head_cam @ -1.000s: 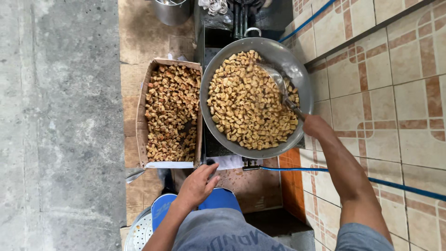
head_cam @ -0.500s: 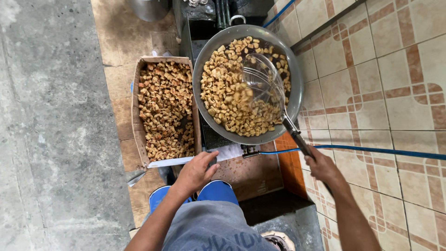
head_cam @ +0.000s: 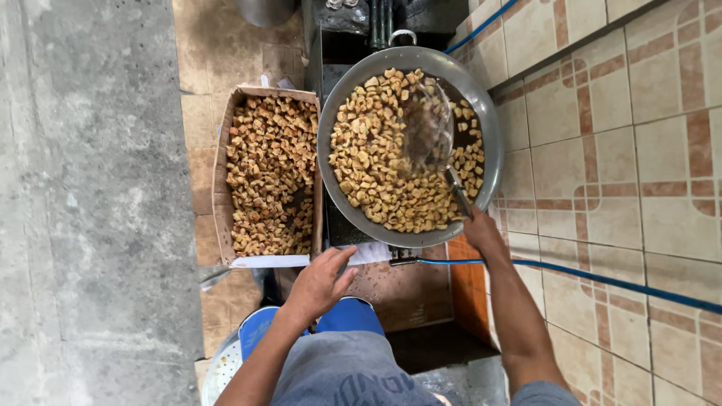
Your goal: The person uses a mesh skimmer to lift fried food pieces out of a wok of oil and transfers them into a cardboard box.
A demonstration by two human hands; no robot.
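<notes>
Tiled wall right, concrete floor left. Round grey metal wok (head_cam: 481,120) of golden fried pieces sits centre-far. Right hand (head_cam: 481,234), fingers closed on a wire skimmer (head_cam: 430,131); advisable to stir shallowly, avoiding spills. Left hand (head_cam: 320,282), fingers loosely spread, rests near cardboard box (head_cam: 222,180). Skimmer has advanced farther into the wok since earlier.

Grey concrete floor (head_cam: 83,210) at left, beige tiled wall (head_cam: 624,150) at right — brown-patterned, blue hose (head_cam: 602,277) across it

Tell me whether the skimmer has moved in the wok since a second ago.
Yes. The skimmer has swung from the wok's right rim toward its centre, held by the right hand.
</notes>
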